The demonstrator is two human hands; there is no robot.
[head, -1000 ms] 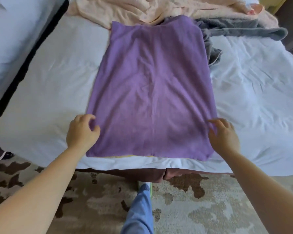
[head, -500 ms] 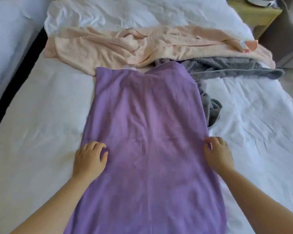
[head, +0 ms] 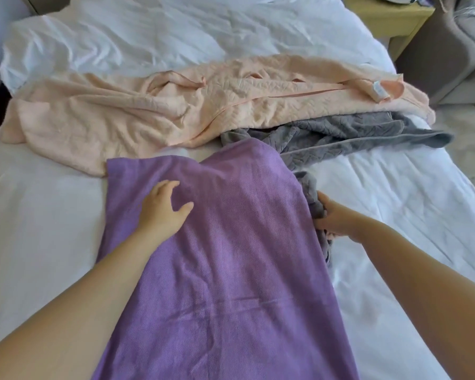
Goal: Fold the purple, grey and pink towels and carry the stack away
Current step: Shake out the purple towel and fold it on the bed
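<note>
A purple towel (head: 231, 264) lies spread lengthwise down the middle of the white bed (head: 44, 220). My left hand (head: 163, 208) rests flat on its upper left part, fingers apart. My right hand (head: 333, 218) is at the towel's right edge, fingers curled around the edge and touching crumpled grey cloth there. The grey towel (head: 348, 134) lies bunched behind and to the right of the purple one, partly under it. The pink towel (head: 176, 108) is rumpled across the bed further back, overlapping the grey towel.
A yellow bedside table (head: 392, 16) and a grey upholstered chair (head: 447, 50) stand at the far right. White bedding is crumpled at the head of the bed. A second bed's edge shows at the far left.
Both hands have slid up the purple towel toward its far end. The view has tilted up, so the floor and bed's foot edge have left the frame. My right hand now grips the towel's edge.
</note>
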